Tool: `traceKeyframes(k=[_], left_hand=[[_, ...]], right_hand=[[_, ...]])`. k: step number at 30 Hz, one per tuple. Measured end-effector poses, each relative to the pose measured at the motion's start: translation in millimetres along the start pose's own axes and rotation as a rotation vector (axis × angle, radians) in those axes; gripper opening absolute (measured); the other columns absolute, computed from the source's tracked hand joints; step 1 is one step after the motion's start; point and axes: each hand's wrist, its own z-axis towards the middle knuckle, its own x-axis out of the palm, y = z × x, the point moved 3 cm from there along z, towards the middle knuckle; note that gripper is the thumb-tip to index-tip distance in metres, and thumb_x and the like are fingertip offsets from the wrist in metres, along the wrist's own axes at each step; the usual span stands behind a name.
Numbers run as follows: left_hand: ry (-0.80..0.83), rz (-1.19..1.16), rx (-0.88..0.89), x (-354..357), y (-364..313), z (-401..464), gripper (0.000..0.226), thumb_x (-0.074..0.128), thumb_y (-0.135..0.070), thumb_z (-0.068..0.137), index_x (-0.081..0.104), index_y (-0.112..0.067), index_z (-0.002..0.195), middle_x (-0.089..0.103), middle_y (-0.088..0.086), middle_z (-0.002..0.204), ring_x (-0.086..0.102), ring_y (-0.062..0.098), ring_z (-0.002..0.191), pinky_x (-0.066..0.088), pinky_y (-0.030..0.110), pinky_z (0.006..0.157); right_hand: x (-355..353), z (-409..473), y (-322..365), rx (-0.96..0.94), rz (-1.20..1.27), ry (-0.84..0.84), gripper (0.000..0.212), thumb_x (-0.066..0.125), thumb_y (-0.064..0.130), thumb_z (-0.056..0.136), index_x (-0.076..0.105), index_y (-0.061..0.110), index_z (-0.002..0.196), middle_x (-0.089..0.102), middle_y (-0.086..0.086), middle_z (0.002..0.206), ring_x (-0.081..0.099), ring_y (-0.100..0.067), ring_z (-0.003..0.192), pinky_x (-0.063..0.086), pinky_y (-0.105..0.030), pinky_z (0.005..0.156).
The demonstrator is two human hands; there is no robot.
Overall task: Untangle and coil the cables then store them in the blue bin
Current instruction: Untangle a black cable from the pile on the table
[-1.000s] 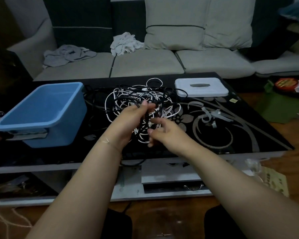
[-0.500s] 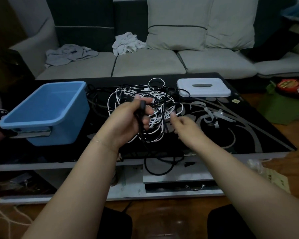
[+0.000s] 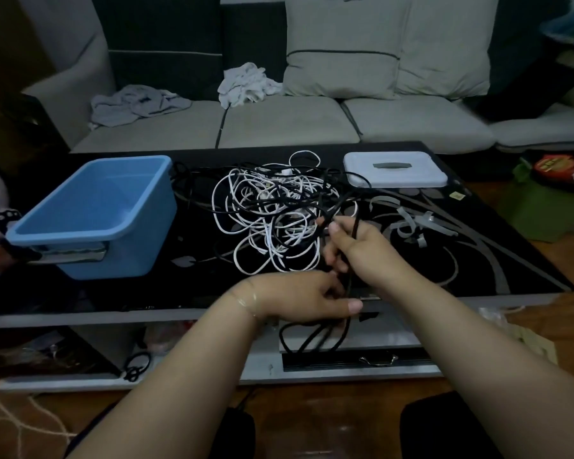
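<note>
So both hands grip one black cable [image 3: 325, 332]: right hand [image 3: 362, 250] beside the tangle [image 3: 272, 213], left hand [image 3: 305, 296] at the desk [image 3: 80, 293] edge.

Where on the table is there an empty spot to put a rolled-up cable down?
Bare tabletop lies right of the right hand, below the white lid, with only small grey strips there. A thin strip runs along the front edge under the blue bin. The middle is crowded with the cable tangle.
</note>
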Motion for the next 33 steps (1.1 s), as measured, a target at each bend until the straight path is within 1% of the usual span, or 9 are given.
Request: traceKeyframes(k=[7,10,13,16,19,23,28,30,33], left_hand=[[-0.276,-0.465,-0.298,-59,42,-42,0.092,0.017,-0.077,0.076,0.070,-0.003,0.090,0.075,0.011,0.083,0.072,0.021,0.074,0.051,0.028,0.067],[-0.375,-0.595,-0.252,-59,52,-32,0.080,0.019,-0.069,0.088,0.062,-0.009,0.117,0.074,0.004,0.100,0.068,0.017,0.096,0.049,0.034,0.088],[-0.328,-1.022,-0.064,-51,45,-25,0.051,0.035,-0.056,0.095,0.058,-0.012,0.106,0.068,0.012,0.114,0.062,0.025,0.114,0.042,0.035,0.103],[-0.215,-1.309,0.162,-52,36,-32,0.028,0.057,-0.013,0.084,0.047,-0.016,0.109,0.060,0.024,0.127,0.054,0.037,0.124,0.043,0.039,0.105],[-0.119,-1.468,0.239,-49,33,-34,0.039,0.039,0.009,0.074,0.050,-0.009,0.107,0.056,0.028,0.130,0.055,0.038,0.123,0.043,0.045,0.105],[-0.205,-1.612,0.049,-45,32,-31,0.040,0.031,-0.013,0.088,0.058,0.002,0.114,0.069,0.013,0.114,0.070,0.022,0.095,0.053,0.035,0.091],[-0.343,-1.366,-0.158,-30,29,-20,0.051,0.025,-0.047,0.103,0.058,-0.011,0.093,0.048,-0.007,0.053,0.043,0.007,0.042,0.045,0.019,0.046],[-0.263,-1.244,-0.120,-18,14,-20,0.034,0.032,-0.031,0.104,0.054,-0.012,0.085,0.045,-0.006,0.049,0.042,0.007,0.040,0.047,0.020,0.044],[-0.068,-1.018,0.010,2,-8,-24,0.029,0.039,-0.018,0.103,0.058,-0.006,0.085,0.064,0.003,0.061,0.061,0.015,0.055,0.054,0.030,0.065]], right_hand=[[3,-21,20,-0.273,-0.013,-0.076,0.024,0.034,0.019,0.104,0.058,0.023,0.106,0.051,0.003,0.058,0.036,-0.005,0.039,0.046,-0.022,0.044],[7,-32,20,-0.243,-0.039,0.109,0.022,0.038,0.017,0.102,0.059,0.019,0.111,0.049,0.008,0.055,0.039,-0.009,0.048,0.044,-0.023,0.046],[12,-46,10,-0.074,-0.278,0.436,0.017,0.049,0.018,0.098,0.060,0.016,0.111,0.046,0.006,0.059,0.045,-0.008,0.052,0.049,-0.025,0.050],[14,-61,-2,0.041,-0.549,0.638,0.018,0.055,0.027,0.095,0.061,0.015,0.107,0.049,0.001,0.072,0.052,-0.012,0.063,0.057,-0.034,0.064],[13,-68,-10,0.110,-0.720,0.678,0.019,0.053,0.039,0.094,0.057,0.022,0.100,0.052,0.006,0.082,0.057,-0.007,0.063,0.053,-0.024,0.061],[7,-74,-19,0.175,-0.720,0.652,0.019,0.055,0.044,0.091,0.055,0.025,0.092,0.049,0.007,0.081,0.055,0.002,0.061,0.054,-0.025,0.062],[-1,-85,-45,0.235,-0.688,0.654,0.078,0.056,0.070,0.071,0.046,0.023,0.132,0.059,0.007,0.118,0.058,-0.002,0.103,0.048,-0.025,0.093],[1,-82,-45,0.256,-0.448,0.506,0.092,0.048,0.078,0.066,0.039,0.023,0.139,0.057,0.004,0.131,0.055,-0.007,0.118,0.044,-0.029,0.102],[-2,-70,-32,0.298,0.264,0.225,0.085,0.030,0.076,0.076,0.048,0.011,0.128,0.069,0.002,0.092,0.068,-0.013,0.087,0.054,-0.039,0.086]])
